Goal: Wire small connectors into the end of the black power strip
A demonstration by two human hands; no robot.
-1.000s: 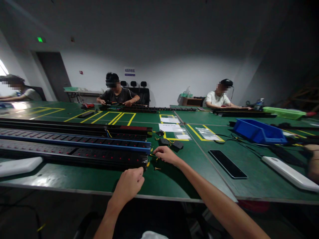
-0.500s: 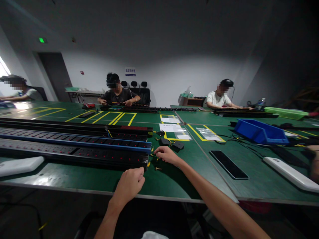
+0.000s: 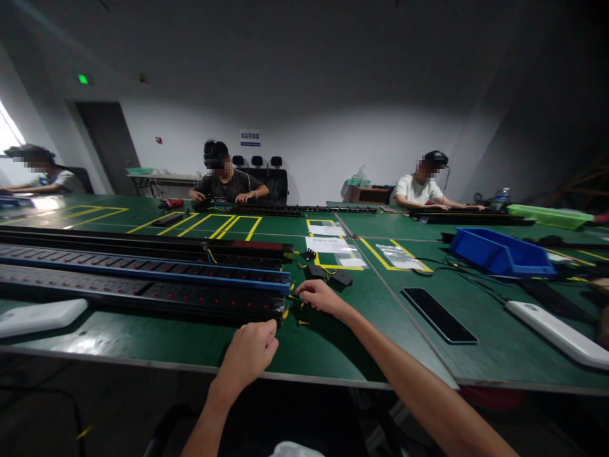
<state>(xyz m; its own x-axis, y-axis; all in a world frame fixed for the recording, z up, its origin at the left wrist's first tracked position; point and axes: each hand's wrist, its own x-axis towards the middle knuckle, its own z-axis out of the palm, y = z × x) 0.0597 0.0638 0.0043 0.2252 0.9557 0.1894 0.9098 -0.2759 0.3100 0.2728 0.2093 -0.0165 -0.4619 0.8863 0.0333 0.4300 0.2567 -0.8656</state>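
Long black strips with red dots (image 3: 190,299) lie side by side on the green table (image 3: 333,355), one of them edged by a blue rail (image 3: 228,277). My left hand (image 3: 252,349) is closed at the near corner of the strips' right end; what its fingers hold, if anything, is hidden. Just right of that end, my right hand (image 3: 318,296) pinches something too small to make out, beside yellow-green wire ends. A small brass-coloured piece (image 3: 303,323) lies below it. Two black blocks (image 3: 341,278) are behind my right hand.
A dark phone (image 3: 438,315), a white device (image 3: 556,331) and a blue bin (image 3: 499,252) with black cables are to the right. Another white device (image 3: 42,317) lies at left. Three people sit across the table; part of another person's hand shows at the right edge.
The whole view has shifted very slightly. Both my hands keep nearly the same place and pose at the strips' end.
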